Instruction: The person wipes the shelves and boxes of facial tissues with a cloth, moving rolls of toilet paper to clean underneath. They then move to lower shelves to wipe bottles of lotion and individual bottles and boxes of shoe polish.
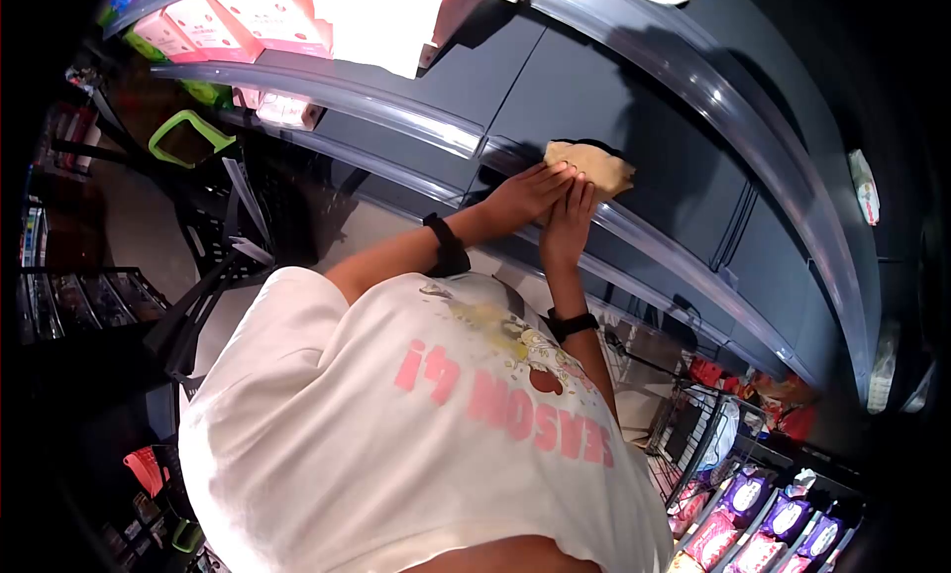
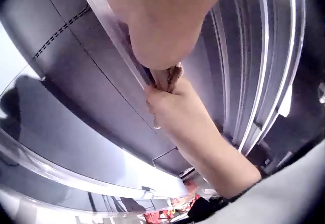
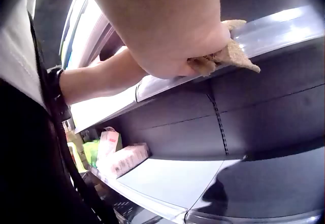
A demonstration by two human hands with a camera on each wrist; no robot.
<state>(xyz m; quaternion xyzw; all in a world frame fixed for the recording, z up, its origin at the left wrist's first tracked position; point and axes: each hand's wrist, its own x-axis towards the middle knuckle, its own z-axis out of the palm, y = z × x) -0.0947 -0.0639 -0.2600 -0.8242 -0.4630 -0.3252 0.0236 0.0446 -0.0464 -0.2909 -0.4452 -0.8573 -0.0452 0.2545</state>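
A tan cloth (image 1: 599, 165) lies bunched at the front edge of a dark grey shelf, over its clear plastic strip (image 1: 654, 238). Both hands grip it side by side, fingers overlapping in the head view. My left hand (image 1: 523, 201) has its fingertips on the cloth's near side. Close on its right, my right hand (image 1: 567, 228) holds the cloth too, fingers pointing away from the body. In the right wrist view, folds of cloth (image 3: 236, 56) stick out past the right hand (image 3: 177, 46). The left wrist view shows a crumpled bit of cloth (image 2: 175, 76) between the hands.
Pink and white boxes (image 1: 267, 20) stand on the upper shelf at left; more boxes (image 3: 124, 160) lie on a shelf lower down. A black basket with a green handle (image 1: 188, 137) is at the left. Purple and pink packs (image 1: 783, 516) fill a rack at lower right.
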